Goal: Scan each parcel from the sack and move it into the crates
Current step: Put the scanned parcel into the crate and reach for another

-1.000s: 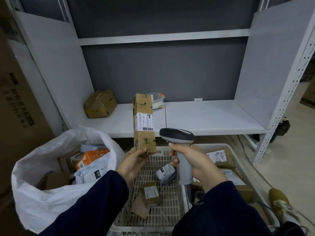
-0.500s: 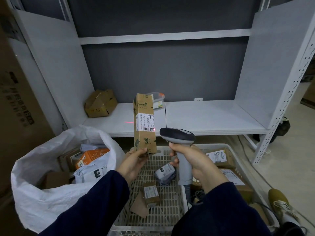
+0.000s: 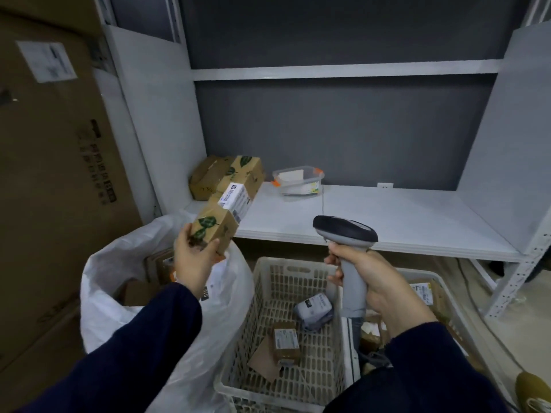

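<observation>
My left hand (image 3: 192,260) grips the lower end of a long brown parcel (image 3: 231,201) with green leaf prints and a white label, tilted up and to the right above the white sack (image 3: 119,308). My right hand (image 3: 375,281) holds a grey handheld scanner (image 3: 346,234) by its handle, head pointing left, over the white plastic crate (image 3: 286,272). In that crate lie a small brown box (image 3: 286,344) and a grey bagged parcel (image 3: 314,310). A second crate (image 3: 429,275) to the right holds labelled parcels, partly hidden by my right arm.
A white shelf (image 3: 387,216) runs behind the crates, with a brown carton (image 3: 205,177) and a clear lidded tub (image 3: 298,180) on it. Large cardboard boxes (image 3: 50,174) stand at the left. A shoe (image 3: 533,391) shows at the bottom right.
The parcel has gone from upright in front of the scanner to tilted, and has moved left over the sack. The red scan line is gone. The view has swung left.
</observation>
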